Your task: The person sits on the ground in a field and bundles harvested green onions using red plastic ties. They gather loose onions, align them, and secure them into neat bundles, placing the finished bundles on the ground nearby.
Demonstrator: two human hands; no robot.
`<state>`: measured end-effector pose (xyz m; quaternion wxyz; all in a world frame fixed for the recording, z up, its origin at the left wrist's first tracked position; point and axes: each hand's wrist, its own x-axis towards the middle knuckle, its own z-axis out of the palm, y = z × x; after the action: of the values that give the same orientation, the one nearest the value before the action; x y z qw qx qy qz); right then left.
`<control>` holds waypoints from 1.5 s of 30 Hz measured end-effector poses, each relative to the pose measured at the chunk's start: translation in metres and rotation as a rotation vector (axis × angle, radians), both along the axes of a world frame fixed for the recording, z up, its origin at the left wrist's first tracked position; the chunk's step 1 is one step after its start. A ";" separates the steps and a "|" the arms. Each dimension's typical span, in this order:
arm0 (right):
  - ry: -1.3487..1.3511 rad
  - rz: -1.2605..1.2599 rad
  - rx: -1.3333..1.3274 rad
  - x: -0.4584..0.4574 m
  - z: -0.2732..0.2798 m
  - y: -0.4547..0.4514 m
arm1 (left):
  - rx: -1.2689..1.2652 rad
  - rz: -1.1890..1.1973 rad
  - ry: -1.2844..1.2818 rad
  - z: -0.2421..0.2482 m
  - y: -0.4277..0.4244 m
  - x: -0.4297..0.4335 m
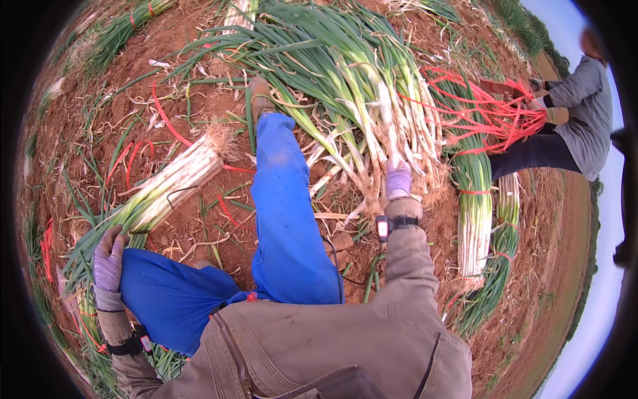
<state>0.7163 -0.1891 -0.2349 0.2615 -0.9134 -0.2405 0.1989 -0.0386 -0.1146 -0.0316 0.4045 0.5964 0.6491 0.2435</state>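
My right hand (398, 179), in a light purple glove, grips the white lower end of a green onion stalk (387, 119). That stalk lies over a large loose pile of green onions (319, 70), its leaves pointing away from me. On my left, a bundle of green onions (172, 179) lies slanted, roots outward, with a thin dark band around its white stems. My left hand (108, 257), also gloved, is at this bundle's green leaves beside my knee. Whether its fingers close on the leaves is unclear.
At the right a person (580, 109) holds many red ties (508, 112). Near them lie tied bundles (473, 224). Another tied bundle (124, 30) is at the upper left. Loose red strips (169, 119) and leaf scraps litter the reddish soil (199, 249).
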 end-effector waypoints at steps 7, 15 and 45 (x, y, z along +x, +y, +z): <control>0.101 -0.073 -0.326 -0.028 -0.098 -0.004 | 0.056 -0.059 0.129 0.006 -0.003 -0.003; 0.153 0.159 -0.176 -0.050 0.010 -0.035 | 0.018 -0.059 0.069 0.014 -0.001 0.011; 1.354 0.489 0.032 -0.386 0.193 -0.039 | -0.954 -0.166 -1.231 -0.097 0.067 0.282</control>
<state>0.3304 -0.2280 -0.0421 0.3146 -0.5057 -0.2263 0.7708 0.2437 -0.0474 -0.1291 0.9211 0.1625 0.2959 0.1939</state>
